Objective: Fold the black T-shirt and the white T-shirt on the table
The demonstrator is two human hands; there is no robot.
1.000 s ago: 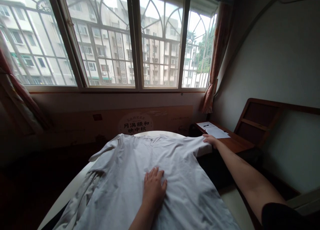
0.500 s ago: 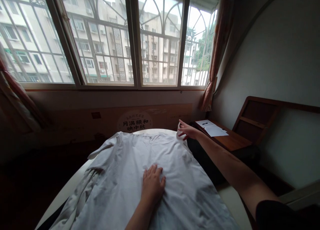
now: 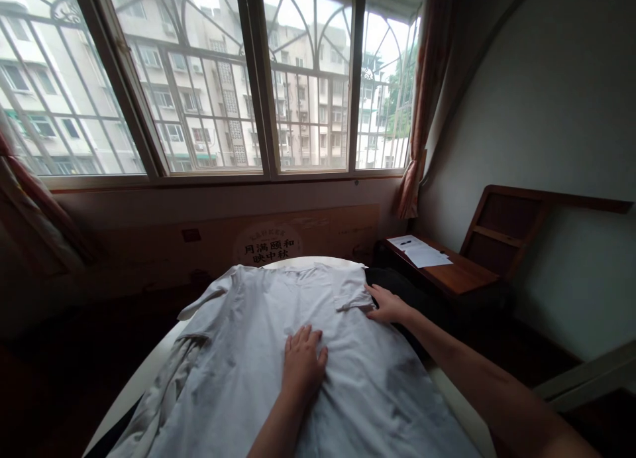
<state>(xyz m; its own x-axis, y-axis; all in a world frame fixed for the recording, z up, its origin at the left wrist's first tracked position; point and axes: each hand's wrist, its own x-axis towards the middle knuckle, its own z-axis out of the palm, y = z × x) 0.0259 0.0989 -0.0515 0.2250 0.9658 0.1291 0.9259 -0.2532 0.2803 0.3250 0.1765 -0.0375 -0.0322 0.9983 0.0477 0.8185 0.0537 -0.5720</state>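
A white T-shirt point(image 3: 263, 352) lies spread over a round white table point(image 3: 460, 395), its surface lightly wrinkled. My left hand point(image 3: 304, 362) rests flat on the middle of the shirt, fingers stretched out. At the shirt's upper right edge is my right hand point(image 3: 388, 304), fingers apart and touching the fabric beside the right sleeve point(image 3: 352, 287). That sleeve lies folded inward on the body of the shirt. The left sleeve point(image 3: 211, 293) still sticks outward, and bunched fabric hangs along the left side.
Behind the table stands a long board with printed characters point(image 3: 271, 249), below a barred window point(image 3: 308, 113). To the right, sheets of paper point(image 3: 427, 254) and a pen lie on a brown wooden table point(image 3: 467, 276). A dark item point(image 3: 405, 282) sits just beyond the shirt's right edge.
My right hand has come down and toward me, bringing the right sleeve from a raised position to lie folded over the shirt. My left hand has stayed in place.
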